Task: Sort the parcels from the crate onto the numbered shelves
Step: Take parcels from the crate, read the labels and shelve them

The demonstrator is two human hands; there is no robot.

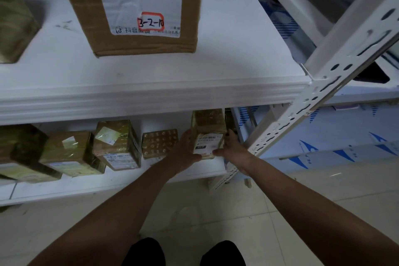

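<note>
A small taped cardboard parcel point(208, 130) with a white label stands on the lower white shelf point(194, 171), at its right end under the upper shelf point(151, 95). My left hand point(185, 151) grips its left side, thumb along the front bottom edge. My right hand point(232, 147) holds its right side, thumb at the label's lower corner. The parcel's back is hidden under the upper shelf. No crate is in view.
Several taped parcels point(116, 147) line the lower shelf to the left, a patterned one point(159, 143) closest. A large box marked 3-2-10 point(138, 6) stands on the upper shelf. A perforated white upright point(302, 114) rises right of my hands. Tiled floor lies below.
</note>
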